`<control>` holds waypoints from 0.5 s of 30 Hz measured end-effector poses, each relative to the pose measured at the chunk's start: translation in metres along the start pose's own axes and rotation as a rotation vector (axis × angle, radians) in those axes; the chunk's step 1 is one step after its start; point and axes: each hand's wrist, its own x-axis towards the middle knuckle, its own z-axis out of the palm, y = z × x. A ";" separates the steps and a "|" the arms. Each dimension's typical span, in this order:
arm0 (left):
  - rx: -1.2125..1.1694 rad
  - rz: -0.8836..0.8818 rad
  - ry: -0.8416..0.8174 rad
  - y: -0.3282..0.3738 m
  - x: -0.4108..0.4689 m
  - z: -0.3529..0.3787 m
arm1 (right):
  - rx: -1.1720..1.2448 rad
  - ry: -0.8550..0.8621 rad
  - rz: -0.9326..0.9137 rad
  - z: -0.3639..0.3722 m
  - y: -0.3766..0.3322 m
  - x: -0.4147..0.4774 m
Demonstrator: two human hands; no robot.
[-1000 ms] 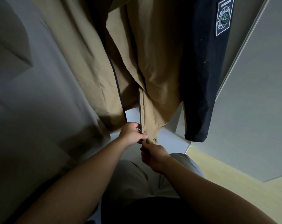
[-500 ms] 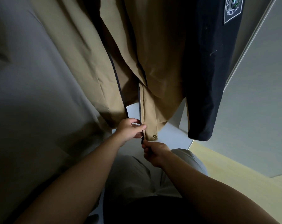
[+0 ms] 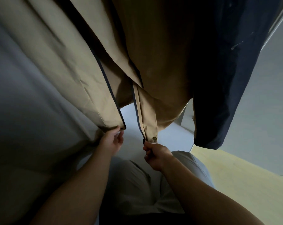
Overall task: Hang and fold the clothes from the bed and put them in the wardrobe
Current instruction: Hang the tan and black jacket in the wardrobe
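Under the hanging clothes: both hands reach up to the hem of the tan jacket (image 3: 162,62), which hangs inside the wardrobe from something above the frame, just beside a navy garment (image 3: 227,78).
Change: half a second ago the hands were touching at the foot of the zip, holding its two halves together. Now they are apart, and the pale wardrobe base (image 3: 170,137) shows between the two fronts.
Meaning: the zip probably did not catch. The halves would have to be brought together again before the jacket can be closed, so this hanging step looks unfinished.
Left hand (image 3: 112,142): fingers curled, with thumb and fingertips pinching the bottom corner of the left front (image 3: 82,88).
Right hand (image 3: 155,155): closed in a tight pinch on the small dark zip slider (image 3: 143,140) at the foot of the right front (image 3: 147,117).
Jacket's look: smooth tan cloth with a few creases. Dark zip tape edges each front, a brass snap (image 3: 154,138) sits beside the slider, and the opening gapes from the hem upward.
Below: the person's light trousers (image 3: 137,184) and a wooden floor (image 3: 235,176) off to the right.
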 end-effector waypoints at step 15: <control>0.325 0.334 -0.213 -0.034 -0.046 0.014 | 0.132 -0.118 0.031 0.001 -0.009 -0.016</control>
